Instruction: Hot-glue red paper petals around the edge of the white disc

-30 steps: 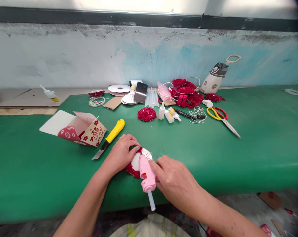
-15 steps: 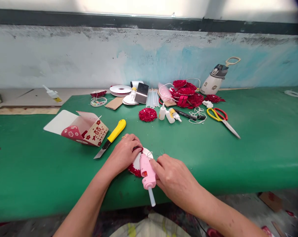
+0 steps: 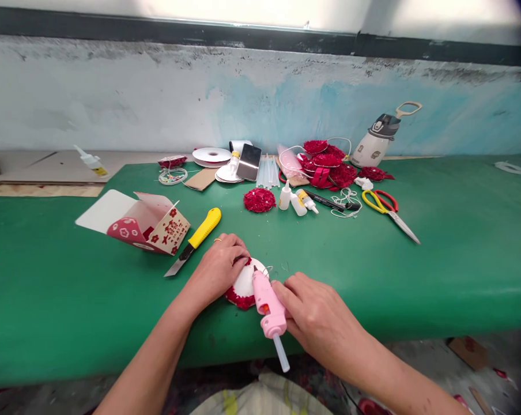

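In my right hand (image 3: 314, 305) is a pink hot glue gun (image 3: 269, 305) with a clear glue stick (image 3: 281, 353) poking out of its back. Its dark nozzle is over a round white disc (image 3: 244, 283) lying on the green table. Red ruffled trim (image 3: 241, 300) runs along the disc's lower and left edge. My left hand (image 3: 223, 262) is closed on the trim at the disc's upper left, its fingertips partly hidden. Thin glue strands (image 3: 268, 270) show near the nozzle. A yellow utility knife (image 3: 204, 227) lies just beyond my left hand.
An opened carton (image 3: 150, 225) stands at the left. Farther back are a red ruffled round (image 3: 259, 200), small glue bottles (image 3: 298, 204), a phone (image 3: 249, 162), a ribbon spool (image 3: 212, 155) and piled red pieces (image 3: 329, 164). Scissors (image 3: 392, 213) and a drinking bottle (image 3: 375, 141) are at the right.
My right hand has drawn the glue gun to the right and slightly toward me, uncovering more of the white disc. My left hand stays in place.
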A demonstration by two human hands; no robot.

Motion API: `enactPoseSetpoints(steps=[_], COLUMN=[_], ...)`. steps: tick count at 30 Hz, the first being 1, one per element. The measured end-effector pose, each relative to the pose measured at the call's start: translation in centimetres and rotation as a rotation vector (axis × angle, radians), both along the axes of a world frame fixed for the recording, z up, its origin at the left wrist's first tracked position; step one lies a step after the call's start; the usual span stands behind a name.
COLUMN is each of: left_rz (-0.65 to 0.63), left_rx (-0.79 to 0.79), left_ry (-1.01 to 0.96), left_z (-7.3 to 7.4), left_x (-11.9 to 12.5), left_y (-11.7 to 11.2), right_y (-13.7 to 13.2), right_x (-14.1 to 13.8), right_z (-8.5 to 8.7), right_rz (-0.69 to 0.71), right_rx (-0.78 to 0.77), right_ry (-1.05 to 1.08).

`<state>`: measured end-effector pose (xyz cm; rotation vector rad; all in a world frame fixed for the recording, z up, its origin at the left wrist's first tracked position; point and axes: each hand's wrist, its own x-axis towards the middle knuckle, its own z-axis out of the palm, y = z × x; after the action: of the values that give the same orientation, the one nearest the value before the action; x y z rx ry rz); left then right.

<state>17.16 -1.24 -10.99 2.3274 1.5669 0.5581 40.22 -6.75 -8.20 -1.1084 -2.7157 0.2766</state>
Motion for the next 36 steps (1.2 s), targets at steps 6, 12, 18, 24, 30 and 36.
enactPoseSetpoints(steps=[6,12,18,24,30,36], left_rz=[-0.006,-0.018,-0.011,0.011,0.001,-0.006], left_rx=[0.022,0.035,0.037,0.046,0.036,0.029], left_ry=[0.005,0.040,0.035,0.015,0.001,-0.010], left_z=[-0.1,0.0,-0.1,-0.5,-0.4,-0.3], left_x=[0.0,0.2,0.2,-0.1,0.0,0.1], left_y=[-0.1,-0.2,-0.3,-0.3,-0.3,-0.3], right_y=[0.9,1.4,1.7,1.2,0.9,1.3], right_x=[-0.1,-0.5,-0.7,-0.4,-0.5,-0.7], right_z=[0.0,-0.1,-0.3,0.1,0.1,-0.3], right_rz=[-0.033,-0.016,0.001,0.001,0.009,0.007], right_rx=[-0.007,-0.019,-0.021,-0.039,-0.029,-0.012], right_ry=[0.002,-0.002,-0.003,-0.005,0.017,0.010])
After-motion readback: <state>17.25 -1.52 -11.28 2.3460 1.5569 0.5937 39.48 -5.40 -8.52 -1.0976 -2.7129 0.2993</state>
